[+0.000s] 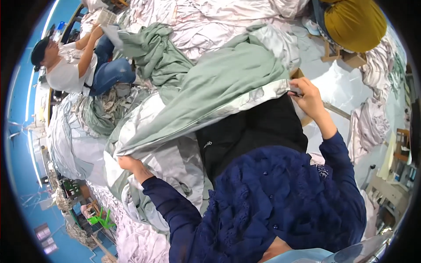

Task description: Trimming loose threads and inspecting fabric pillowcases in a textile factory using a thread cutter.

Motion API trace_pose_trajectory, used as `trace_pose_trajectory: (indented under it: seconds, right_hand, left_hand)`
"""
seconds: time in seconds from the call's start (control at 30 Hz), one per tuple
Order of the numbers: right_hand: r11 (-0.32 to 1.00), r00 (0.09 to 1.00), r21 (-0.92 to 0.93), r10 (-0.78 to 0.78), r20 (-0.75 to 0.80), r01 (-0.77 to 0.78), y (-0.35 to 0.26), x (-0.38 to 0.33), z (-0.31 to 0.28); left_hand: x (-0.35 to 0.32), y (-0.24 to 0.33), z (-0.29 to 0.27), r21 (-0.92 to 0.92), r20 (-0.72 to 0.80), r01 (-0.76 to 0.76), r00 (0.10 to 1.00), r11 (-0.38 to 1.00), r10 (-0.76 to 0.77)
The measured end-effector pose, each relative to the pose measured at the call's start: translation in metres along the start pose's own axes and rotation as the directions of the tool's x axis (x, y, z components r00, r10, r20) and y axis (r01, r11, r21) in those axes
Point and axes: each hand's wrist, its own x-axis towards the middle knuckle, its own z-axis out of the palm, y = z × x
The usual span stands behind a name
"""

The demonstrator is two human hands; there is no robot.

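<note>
A large pale green cloth point(232, 72) with a white patterned border lies across my lap, over black trousers point(258, 127). Its near edge is stretched in a slanting line between my two hands. My left hand point(130, 163) is closed on the lower left end of that edge, its fingertips partly hidden by the cloth. At the upper right end, my right hand point(308, 97) pinches the border. A small dark object point(295, 94) shows under its fingers, too little of it visible to tell its kind.
Heaps of white and pinkish cloth point(210, 22) lie ahead, with more cloth point(144, 245) at lower left. A person in a cap point(68, 65) sits at upper left, beside crumpled green cloth point(160, 57). Another person in mustard clothing point(355, 24) is at upper right on a wooden stool point(330, 51).
</note>
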Motion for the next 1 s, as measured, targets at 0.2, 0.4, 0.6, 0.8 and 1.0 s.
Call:
trace_pose_trajectory:
  seconds: [0.2, 0.4, 0.6, 0.8, 1.0]
  right_hand:
    - [0.904, 0.948, 0.288, 0.311, 0.063, -0.316, 0.047, 0.005, 0.036]
    - [0.555, 0.793, 0.566, 0.426, 0.436, -0.61, 0.089, -0.015, 0.055]
    - [0.491, 0.714, 0.52, 0.523, 0.465, -0.699, 0.113, -0.018, 0.06]
    - [0.53, 0.874, 0.724, 0.436, 0.214, -0.441, 0.049, 0.055, -0.003]
    - [0.808, 0.939, 0.547, 0.022, 0.344, -0.219, -0.008, 0.123, -0.054]
  left_hand:
    - [-0.018, -0.071, 0.025, 0.45, 0.38, -0.218, 0.924, 0.866, 0.035]
    - [-0.238, 0.104, 0.162, 0.094, 0.959, -0.263, 0.282, 0.96, -0.017]
    - [-0.301, 0.124, 0.207, -0.25, 0.963, -0.506, -0.041, 0.825, 0.267]
    - [-0.285, 0.112, 0.203, -0.081, 0.984, -0.328, -0.178, 0.941, 0.022]
    - [-0.202, 0.138, 0.18, 0.145, 0.988, 0.121, -0.075, 0.982, -0.137]
